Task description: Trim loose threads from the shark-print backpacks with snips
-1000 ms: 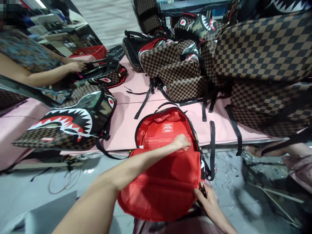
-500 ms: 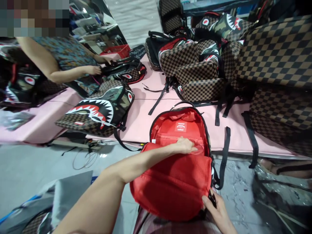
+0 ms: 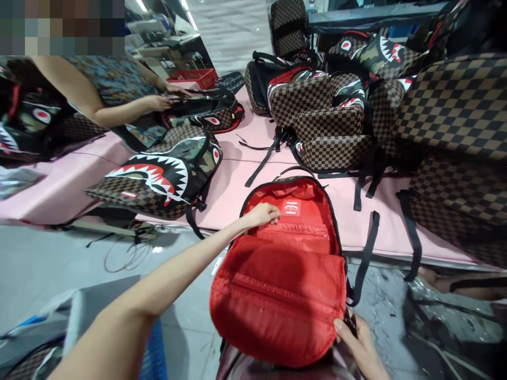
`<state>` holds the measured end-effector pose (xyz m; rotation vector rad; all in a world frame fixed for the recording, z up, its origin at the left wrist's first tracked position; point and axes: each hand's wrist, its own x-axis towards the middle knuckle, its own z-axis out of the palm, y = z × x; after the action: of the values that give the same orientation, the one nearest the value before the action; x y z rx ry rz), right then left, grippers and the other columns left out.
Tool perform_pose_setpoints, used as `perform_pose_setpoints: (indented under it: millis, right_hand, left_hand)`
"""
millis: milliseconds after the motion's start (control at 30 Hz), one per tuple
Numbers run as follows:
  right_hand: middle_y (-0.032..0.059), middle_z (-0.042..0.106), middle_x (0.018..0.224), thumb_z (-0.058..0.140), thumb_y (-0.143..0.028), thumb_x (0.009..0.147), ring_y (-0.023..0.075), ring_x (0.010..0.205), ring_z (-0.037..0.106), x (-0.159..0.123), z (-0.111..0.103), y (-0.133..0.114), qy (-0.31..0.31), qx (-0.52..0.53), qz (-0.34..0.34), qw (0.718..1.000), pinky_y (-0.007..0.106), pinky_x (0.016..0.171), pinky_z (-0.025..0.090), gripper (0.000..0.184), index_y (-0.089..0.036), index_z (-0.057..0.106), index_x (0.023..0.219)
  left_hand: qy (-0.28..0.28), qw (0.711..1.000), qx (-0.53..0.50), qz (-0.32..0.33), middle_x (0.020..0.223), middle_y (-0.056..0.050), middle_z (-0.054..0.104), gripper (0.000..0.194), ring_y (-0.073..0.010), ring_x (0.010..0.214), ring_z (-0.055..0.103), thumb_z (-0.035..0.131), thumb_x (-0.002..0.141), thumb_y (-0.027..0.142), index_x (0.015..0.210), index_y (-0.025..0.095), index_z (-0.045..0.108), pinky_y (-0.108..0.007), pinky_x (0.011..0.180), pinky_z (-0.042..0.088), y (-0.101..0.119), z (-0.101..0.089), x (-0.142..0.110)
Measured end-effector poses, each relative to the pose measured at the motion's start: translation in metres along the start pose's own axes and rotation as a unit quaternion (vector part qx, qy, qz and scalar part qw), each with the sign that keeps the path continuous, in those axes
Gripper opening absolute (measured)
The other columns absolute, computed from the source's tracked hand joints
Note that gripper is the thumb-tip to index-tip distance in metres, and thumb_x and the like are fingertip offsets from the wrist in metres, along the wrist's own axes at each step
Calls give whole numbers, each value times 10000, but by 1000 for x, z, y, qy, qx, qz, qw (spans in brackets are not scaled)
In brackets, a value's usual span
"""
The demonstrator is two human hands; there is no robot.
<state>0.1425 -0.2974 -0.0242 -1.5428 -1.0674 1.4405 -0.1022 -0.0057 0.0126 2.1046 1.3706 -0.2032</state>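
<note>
Red-lined backpack (image 3: 277, 309) lies open under two hands

Nearest, the right hand (image 3: 358, 340) is clamped on the edge of the backpack's red front panel, thumb on the lining, the panel folded down toward the person. A blue crate (image 3: 156, 351) stands on the floor at left. The left hand (image 3: 264, 215) reaches inside with fingers curled in, just beside a printed label (image 3: 291, 207); whether it pinches any lining, I cannot tell. The backpack's upper end lies on the near edge of a pink table (image 3: 233, 171). To its left is a shark-mouth backpack (image 3: 162, 171). Beyond that, a co-worker (image 3: 119, 97) has both hands at a dark bag (image 3: 214, 119). Checkered bags (image 3: 332, 124) are heaped across the table, before a pale wall (image 3: 237, 37).
</note>
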Motion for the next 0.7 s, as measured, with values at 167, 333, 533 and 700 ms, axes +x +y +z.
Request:
perform_pose_setpoints:
  millis: [167, 333, 533, 700]
  right_hand:
    - [-25, 432, 529, 573, -542, 727, 117, 519, 431, -4, 5, -12, 59, 36, 33, 997, 232, 536, 402, 378, -190, 513, 605]
    - [-2, 489, 570, 610, -550, 686, 154, 612, 501, -3, 4, -14, 85, 27, 39, 995, 250, 608, 436, 368, -190, 562, 625]
    - [3, 525, 613, 608, -528, 700, 164, 673, 518, 3, 5, -24, 94, 40, 19, 995, 267, 695, 436, 347, -185, 587, 652]
    - [14, 563, 645, 580, -508, 737, 153, 632, 507, 3, 4, -17, 67, 32, -7, 997, 250, 610, 420, 342, -174, 580, 665]
  left_hand:
    - [35, 996, 76, 36, 1469, -104, 248, 575, -308, 1343, 190, 469, 788, 145, 1352, 163, 358, -460, 1060, 223, 22, 27, 22]
    - [-60, 981, 160, 95, 1492, -54, 184, 619, -331, 1366, 50, 409, 785, 77, 1385, 199, 313, -473, 1073, 214, 30, 57, 13]
    - [-140, 976, 138, 90, 1494, -19, 177, 707, -281, 1370, 99, 501, 770, 155, 1408, 266, 218, -464, 1059, 261, 25, 41, 19]
    - [-98, 985, 103, 98, 1485, -13, 206, 664, -228, 1369, 132, 505, 784, 188, 1391, 279, 252, -416, 1076, 243, 25, 37, 14]
